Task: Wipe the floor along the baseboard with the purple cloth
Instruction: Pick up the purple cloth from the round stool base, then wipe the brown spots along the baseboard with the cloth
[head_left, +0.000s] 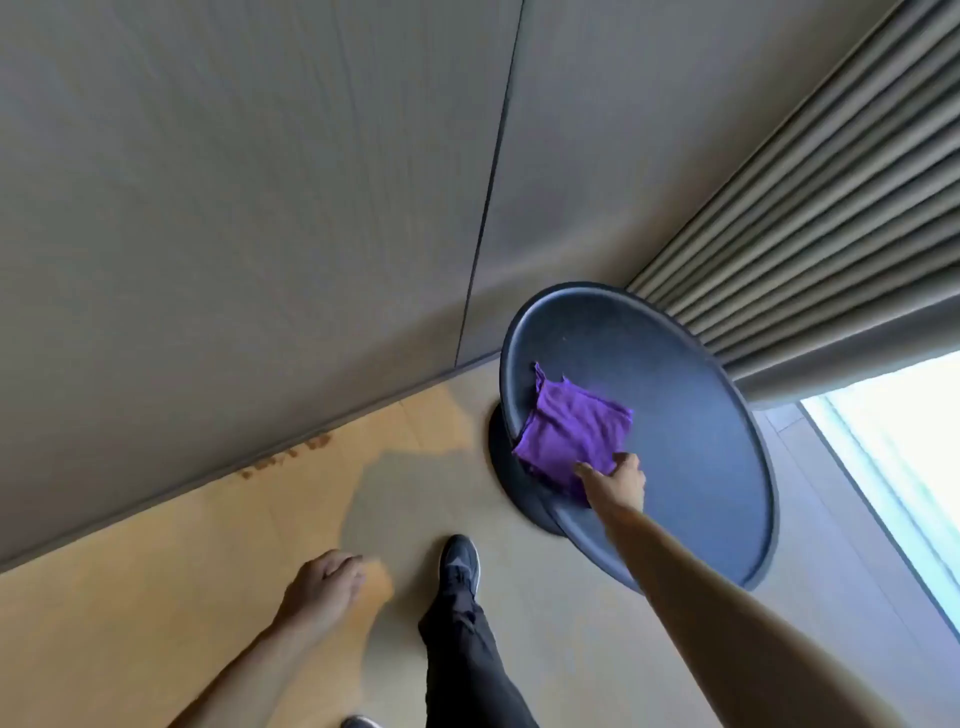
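Note:
A purple cloth (571, 434) lies folded on the left part of a round dark table top (691, 452). My right hand (618, 480) reaches out onto the cloth's near corner, with fingers closing on its edge. My left hand (322, 584) hangs low over the floor with loosely curled fingers and holds nothing. The baseboard (270, 447) runs diagonally where the grey wall meets the tan floor (182, 571). Brownish marks (291, 454) sit on the floor right beside it.
The table's round base (501, 457) stands on the floor near the wall corner. Pleated grey curtains (810, 234) hang at the right above a bright window (904, 467). My leg and dark shoe (460, 564) stand between my two arms.

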